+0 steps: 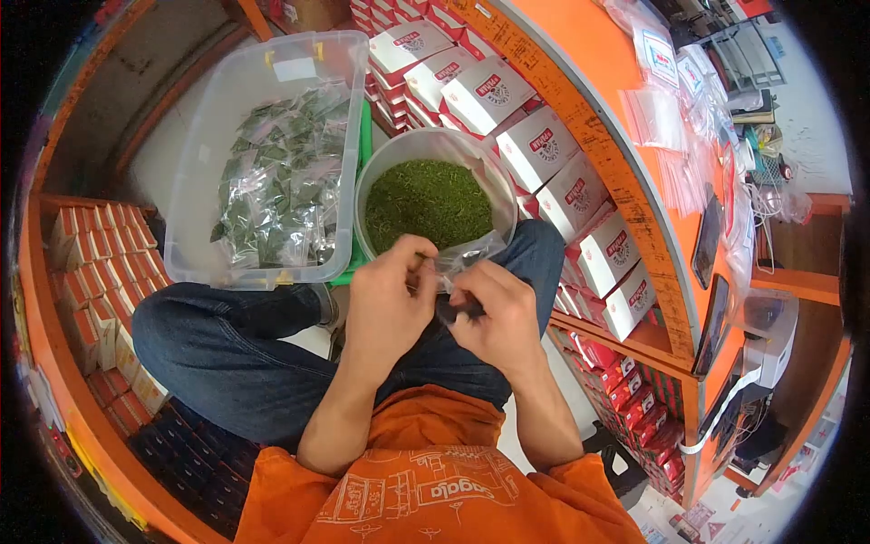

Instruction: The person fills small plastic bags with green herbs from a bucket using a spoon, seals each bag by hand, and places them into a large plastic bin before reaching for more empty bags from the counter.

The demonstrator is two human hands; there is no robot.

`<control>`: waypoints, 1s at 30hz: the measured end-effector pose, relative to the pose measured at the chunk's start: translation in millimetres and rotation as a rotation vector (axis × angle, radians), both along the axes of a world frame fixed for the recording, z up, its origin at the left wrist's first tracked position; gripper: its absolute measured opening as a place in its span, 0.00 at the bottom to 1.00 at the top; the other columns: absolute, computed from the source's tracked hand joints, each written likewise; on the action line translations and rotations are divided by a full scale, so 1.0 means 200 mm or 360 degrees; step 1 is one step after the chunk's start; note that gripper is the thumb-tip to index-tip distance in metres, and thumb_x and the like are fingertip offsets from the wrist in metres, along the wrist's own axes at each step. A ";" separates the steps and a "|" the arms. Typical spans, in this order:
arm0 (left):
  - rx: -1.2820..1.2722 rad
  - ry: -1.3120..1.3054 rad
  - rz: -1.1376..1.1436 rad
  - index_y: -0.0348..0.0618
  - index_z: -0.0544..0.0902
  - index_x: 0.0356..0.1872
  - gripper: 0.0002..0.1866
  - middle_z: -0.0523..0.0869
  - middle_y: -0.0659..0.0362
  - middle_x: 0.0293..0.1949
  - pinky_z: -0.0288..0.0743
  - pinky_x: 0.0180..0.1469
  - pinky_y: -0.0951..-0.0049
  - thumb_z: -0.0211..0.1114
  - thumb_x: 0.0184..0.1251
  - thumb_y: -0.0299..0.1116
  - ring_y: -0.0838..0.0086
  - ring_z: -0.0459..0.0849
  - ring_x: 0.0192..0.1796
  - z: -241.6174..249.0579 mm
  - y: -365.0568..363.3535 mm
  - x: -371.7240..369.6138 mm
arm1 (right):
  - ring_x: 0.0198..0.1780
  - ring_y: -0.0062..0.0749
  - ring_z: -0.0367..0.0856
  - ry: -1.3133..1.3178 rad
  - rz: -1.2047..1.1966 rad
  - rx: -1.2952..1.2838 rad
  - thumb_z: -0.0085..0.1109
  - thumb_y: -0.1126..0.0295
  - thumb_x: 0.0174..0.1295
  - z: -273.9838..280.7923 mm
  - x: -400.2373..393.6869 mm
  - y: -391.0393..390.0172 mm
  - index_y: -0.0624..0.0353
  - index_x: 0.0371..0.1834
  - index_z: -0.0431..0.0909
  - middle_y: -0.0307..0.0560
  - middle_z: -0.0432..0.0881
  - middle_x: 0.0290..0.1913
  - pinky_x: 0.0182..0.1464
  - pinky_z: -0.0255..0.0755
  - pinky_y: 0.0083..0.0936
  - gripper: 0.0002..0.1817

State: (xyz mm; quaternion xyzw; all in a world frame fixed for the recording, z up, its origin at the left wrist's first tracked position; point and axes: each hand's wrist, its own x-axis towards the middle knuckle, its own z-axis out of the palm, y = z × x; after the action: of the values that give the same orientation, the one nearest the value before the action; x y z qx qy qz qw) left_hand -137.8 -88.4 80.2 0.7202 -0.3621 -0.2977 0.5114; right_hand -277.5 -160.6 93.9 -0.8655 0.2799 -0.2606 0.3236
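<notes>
Head view: the bag (478, 248) is pinched between the fingertips of the left hand (391, 292) and right hand (500, 315), slanting roughly 8 to 2 o'clock by the tub's (507, 196) near rim; the herb (426, 195) lies toward 11 o'clock, left hand nearer.

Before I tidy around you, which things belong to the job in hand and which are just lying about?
In the job:
- small bag at your fingers
- green flakes
- bucket
- tub
- filled bags

Apparently lying about:
- red-and-white boxes
- cables
</notes>
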 end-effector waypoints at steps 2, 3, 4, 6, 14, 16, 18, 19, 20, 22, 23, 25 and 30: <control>-0.0040 -0.0123 -0.0077 0.38 0.81 0.39 0.07 0.86 0.49 0.27 0.81 0.31 0.69 0.68 0.62 0.21 0.64 0.90 0.29 -0.03 0.01 -0.01 | 0.33 0.44 0.83 -0.0052 -0.0040 0.0120 0.71 0.77 0.49 0.00 0.04 0.01 0.64 0.32 0.78 0.50 0.81 0.32 0.33 0.78 0.34 0.11; -0.0036 -0.0083 -0.0042 0.37 0.80 0.37 0.06 0.86 0.50 0.25 0.80 0.30 0.70 0.68 0.62 0.21 0.66 0.89 0.27 -0.03 0.01 -0.02 | 0.32 0.44 0.84 -0.0085 -0.0175 0.0332 0.70 0.76 0.52 0.00 0.06 0.02 0.65 0.33 0.77 0.50 0.81 0.31 0.33 0.78 0.34 0.10; -0.0037 -0.0083 -0.0045 0.37 0.80 0.37 0.06 0.86 0.50 0.25 0.80 0.30 0.70 0.68 0.62 0.21 0.66 0.89 0.27 -0.02 0.01 -0.04 | 0.31 0.44 0.84 -0.0117 -0.0312 0.0546 0.70 0.76 0.55 0.00 0.08 0.03 0.65 0.33 0.77 0.51 0.82 0.31 0.33 0.78 0.34 0.10; -0.0094 -0.0005 0.0075 0.37 0.78 0.40 0.08 0.85 0.51 0.23 0.79 0.29 0.70 0.67 0.62 0.20 0.67 0.88 0.25 -0.01 0.00 -0.07 | 0.31 0.42 0.85 -0.0096 -0.0440 0.0646 0.70 0.75 0.57 -0.06 0.08 0.04 0.65 0.35 0.78 0.51 0.83 0.31 0.34 0.79 0.34 0.09; -0.0064 -0.0270 0.0061 0.37 0.70 0.63 0.25 0.87 0.46 0.40 0.82 0.45 0.67 0.67 0.67 0.26 0.63 0.89 0.41 0.01 -0.01 0.01 | 0.28 0.28 0.85 -0.0073 -0.0552 -0.0130 0.68 0.74 0.63 -0.11 0.05 -0.02 0.66 0.35 0.81 0.49 0.84 0.28 0.31 0.75 0.23 0.07; -0.0356 -0.0382 -0.0027 0.36 0.67 0.69 0.30 0.86 0.44 0.49 0.81 0.53 0.64 0.68 0.69 0.30 0.61 0.88 0.49 -0.11 -0.01 0.07 | 0.25 0.20 0.79 -0.0173 -0.0453 0.0747 0.68 0.73 0.63 -0.06 0.02 -0.03 0.66 0.33 0.83 0.44 0.81 0.22 0.28 0.70 0.21 0.07; -0.0445 0.1768 -0.0077 0.37 0.61 0.75 0.38 0.73 0.42 0.67 0.70 0.67 0.56 0.69 0.72 0.42 0.54 0.76 0.66 -0.23 0.01 0.12 | 0.23 0.15 0.70 -0.0211 -0.0306 0.0985 0.66 0.73 0.65 -0.06 -0.02 -0.01 0.66 0.33 0.84 0.38 0.76 0.19 0.26 0.65 0.22 0.07; -0.0343 0.2040 -0.0113 0.36 0.74 0.64 0.29 0.84 0.50 0.51 0.78 0.51 0.67 0.66 0.74 0.48 0.67 0.84 0.49 -0.20 -0.02 0.13 | 0.23 0.15 0.67 -0.0124 -0.0214 0.1004 0.65 0.72 0.66 -0.04 -0.02 0.00 0.67 0.32 0.84 0.39 0.74 0.19 0.25 0.64 0.23 0.08; -0.0352 0.2039 -0.0110 0.36 0.74 0.64 0.29 0.84 0.50 0.51 0.78 0.51 0.67 0.66 0.74 0.48 0.67 0.84 0.49 -0.25 -0.02 0.14 | 0.23 0.15 0.64 -0.0038 -0.0119 0.1018 0.63 0.72 0.67 -0.02 -0.02 0.00 0.67 0.31 0.83 0.40 0.72 0.19 0.24 0.62 0.24 0.09; -0.0303 0.1643 -0.0229 0.37 0.83 0.45 0.16 0.82 0.63 0.30 0.70 0.31 0.79 0.64 0.77 0.43 0.83 0.77 0.29 -0.30 0.00 0.18 | 0.21 0.18 0.66 -0.0005 -0.0105 0.0929 0.62 0.72 0.67 -0.01 -0.01 0.01 0.69 0.32 0.82 0.47 0.72 0.18 0.24 0.63 0.26 0.09; -0.0298 0.1644 -0.0230 0.37 0.83 0.45 0.16 0.82 0.63 0.30 0.70 0.31 0.79 0.64 0.77 0.43 0.83 0.77 0.29 -0.32 0.01 0.17 | 0.21 0.21 0.65 0.0046 -0.0229 0.0790 0.62 0.72 0.67 0.01 0.00 0.02 0.69 0.32 0.82 0.49 0.71 0.18 0.24 0.63 0.27 0.10; -0.0104 0.0550 0.0225 0.39 0.82 0.30 0.16 0.71 0.73 0.18 0.53 0.22 0.82 0.64 0.78 0.40 0.91 0.63 0.20 -0.16 -0.01 0.16 | 0.20 0.23 0.65 0.0096 -0.0355 0.0645 0.62 0.71 0.67 0.01 0.00 0.02 0.69 0.33 0.82 0.51 0.71 0.18 0.24 0.63 0.27 0.10; -0.0233 0.0384 0.0125 0.37 0.83 0.31 0.13 0.73 0.72 0.19 0.56 0.24 0.82 0.67 0.75 0.36 0.90 0.64 0.22 -0.16 0.01 0.15 | 0.20 0.21 0.65 0.0035 -0.0305 0.0886 0.63 0.70 0.66 0.04 0.01 0.02 0.67 0.34 0.84 0.45 0.78 0.20 0.25 0.63 0.25 0.09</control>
State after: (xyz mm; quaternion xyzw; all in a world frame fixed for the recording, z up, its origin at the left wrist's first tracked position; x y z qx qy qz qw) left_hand -108.0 -86.4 47.6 0.6535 -0.2901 -0.3347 0.6138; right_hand -276.2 -156.7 102.9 -0.7158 0.4247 -0.1937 0.5194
